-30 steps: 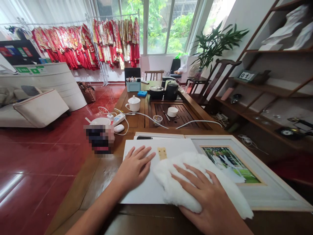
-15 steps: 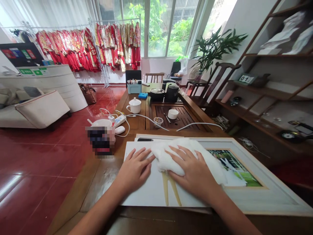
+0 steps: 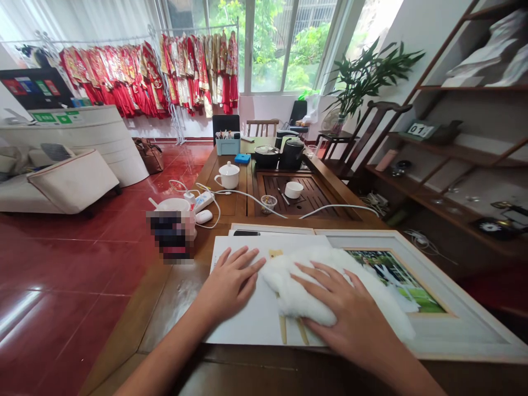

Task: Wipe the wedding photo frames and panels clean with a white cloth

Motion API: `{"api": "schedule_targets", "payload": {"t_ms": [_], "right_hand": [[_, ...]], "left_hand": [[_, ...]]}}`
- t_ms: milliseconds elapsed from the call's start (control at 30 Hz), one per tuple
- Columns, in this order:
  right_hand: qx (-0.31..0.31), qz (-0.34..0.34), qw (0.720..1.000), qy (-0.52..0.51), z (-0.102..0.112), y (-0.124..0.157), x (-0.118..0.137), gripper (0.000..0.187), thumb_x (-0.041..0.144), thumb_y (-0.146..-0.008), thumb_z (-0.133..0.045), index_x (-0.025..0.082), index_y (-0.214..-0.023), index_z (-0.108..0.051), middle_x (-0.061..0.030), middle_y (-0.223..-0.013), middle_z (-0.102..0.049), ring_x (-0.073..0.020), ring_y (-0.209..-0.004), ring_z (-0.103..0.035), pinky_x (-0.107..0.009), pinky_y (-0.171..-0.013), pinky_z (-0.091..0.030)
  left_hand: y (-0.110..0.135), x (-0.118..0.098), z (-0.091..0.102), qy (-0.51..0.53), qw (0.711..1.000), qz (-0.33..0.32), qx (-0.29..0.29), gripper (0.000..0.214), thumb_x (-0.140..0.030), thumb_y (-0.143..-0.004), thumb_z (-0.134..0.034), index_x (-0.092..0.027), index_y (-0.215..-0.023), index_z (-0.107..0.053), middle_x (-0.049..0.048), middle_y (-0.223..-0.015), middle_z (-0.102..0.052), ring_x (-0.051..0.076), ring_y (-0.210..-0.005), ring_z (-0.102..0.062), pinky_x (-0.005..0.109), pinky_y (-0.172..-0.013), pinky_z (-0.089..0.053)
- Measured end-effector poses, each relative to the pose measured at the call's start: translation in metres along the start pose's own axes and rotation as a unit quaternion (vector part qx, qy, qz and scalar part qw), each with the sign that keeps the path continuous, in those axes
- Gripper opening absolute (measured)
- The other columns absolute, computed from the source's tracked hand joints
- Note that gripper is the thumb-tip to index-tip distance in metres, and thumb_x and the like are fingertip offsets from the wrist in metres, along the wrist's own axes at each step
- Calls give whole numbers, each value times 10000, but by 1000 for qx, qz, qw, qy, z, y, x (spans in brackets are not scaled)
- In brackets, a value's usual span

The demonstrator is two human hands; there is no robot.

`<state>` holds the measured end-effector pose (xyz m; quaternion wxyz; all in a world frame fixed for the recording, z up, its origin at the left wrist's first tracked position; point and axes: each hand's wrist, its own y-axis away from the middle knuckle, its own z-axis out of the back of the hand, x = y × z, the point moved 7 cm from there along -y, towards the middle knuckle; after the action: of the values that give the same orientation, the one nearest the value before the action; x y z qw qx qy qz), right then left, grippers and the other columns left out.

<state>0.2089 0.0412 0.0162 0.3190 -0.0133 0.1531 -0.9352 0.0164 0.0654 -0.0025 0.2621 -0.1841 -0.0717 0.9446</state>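
My left hand (image 3: 234, 280) lies flat on a white board (image 3: 243, 333), fingers spread, with the fingertips close to a white fluffy cloth (image 3: 303, 308). My right hand (image 3: 340, 294) rests over the cloth, fingers across its top and thumb at the near edge, pressing it onto the board. Part of a tan figure (image 3: 275, 253) on the board shows above the cloth, and two tapering tan strips (image 3: 283, 331) come out below it; the middle is covered. To the right, the cloth reaches over a framed photo (image 3: 406, 286) with a pale border.
A dark flat object (image 3: 246, 234) lies at the board's far edge. Beyond are a white cable (image 3: 330, 207), a lidded white cup (image 3: 229, 176), a white bowl (image 3: 293, 190) on the slatted tea tray (image 3: 324, 201), and a power strip (image 3: 204, 202). A pink container (image 3: 190, 225), partly blurred, stands left.
My right hand has moved right and towards me, bringing the cloth along. The tan figure's upper part is now uncovered and its lower strips are more covered. My left hand has hardly moved.
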Motion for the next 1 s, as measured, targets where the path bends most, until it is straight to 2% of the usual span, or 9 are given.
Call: {"api": "schedule_targets", "payload": {"t_ms": [133, 267, 467, 567, 667, 767, 900, 1000], "right_hand": [[2, -31, 999, -18, -11, -29, -13, 564, 448, -884, -532, 381, -1430, -409, -15, -1455, -484, -328, -1282, -464, -591, -959, -373], [-3, -50, 999, -22, -13, -36, -17, 571, 428, -899, -512, 358, -1450, -380, -27, -1460, -478, -328, -1292, -450, -615, -966, -358], [24, -14, 999, -21, -4, -4, 2, 548, 459, -869, -549, 431, -1402, -426, 43, -1476, -449, -321, -1296, -457, -586, -950, -374], [36, 11, 999, -11, 2, 18, 9, 617, 421, -833, -578, 435, -1423, -396, 70, -1483, -430, -298, -1305, -455, -534, -952, -388], [44, 31, 999, 1, 3, 27, 8, 661, 403, -831, -572, 421, -1453, -352, 74, -1483, -428, -284, -1310, -454, -516, -960, -388], [33, 28, 999, 5, 0, 17, -1, 628, 421, -853, -546, 421, -1451, -354, 60, -1472, -445, -299, -1297, -466, -540, -945, -389], [9, -21, 1000, -3, -9, -13, -20, 528, 417, -890, -507, 424, -1410, -414, 41, -1458, -471, -318, -1285, -471, -580, -935, -384], [-3, -38, 999, -13, -15, -32, -26, 520, 427, -897, -500, 390, -1410, -425, 18, -1459, -476, -323, -1294, -454, -601, -959, -364]], "left_hand": [[-1, -1, -1, -6, 1000, -4, 5, 446, -215, -982, -414, -339, -1405, -484, -9, -1504, -439, 240, -1410, -354, 540, -1169, -241], [-1, -1, -1, -7, 1000, 2, 9, 459, -218, -983, -413, -337, -1424, -459, -7, -1506, -435, 245, -1410, -354, 554, -1161, -250], [0, 0, 0, 5, 1000, 14, 1, 418, -227, -984, -421, -332, -1376, -521, -3, -1499, -445, 239, -1405, -365, 534, -1167, -252], [0, 1, -1, 4, 1000, 16, 3, 425, -236, -986, -422, -336, -1391, -504, -3, -1502, -441, 237, -1406, -362, 538, -1169, -245], [0, 2, -2, 6, 1000, 11, 11, 432, -235, -988, -415, -337, -1401, -490, -7, -1515, -422, 231, -1415, -346, 535, -1174, -230], [0, 2, -3, 8, 1000, 7, 11, 440, -235, -987, -415, -341, -1409, -479, -13, -1519, -414, 234, -1420, -337, 540, -1174, -224], [0, 1, -2, 9, 1000, -1, 10, 448, -227, -984, -415, -337, -1415, -472, -11, -1513, -423, 237, -1416, -345, 539, -1173, -229], [1, 0, -2, 7, 1000, 0, 14, 457, -227, -983, -415, -337, -1425, -458, -10, -1514, -421, 249, -1418, -340, 556, -1164, -241]]}}
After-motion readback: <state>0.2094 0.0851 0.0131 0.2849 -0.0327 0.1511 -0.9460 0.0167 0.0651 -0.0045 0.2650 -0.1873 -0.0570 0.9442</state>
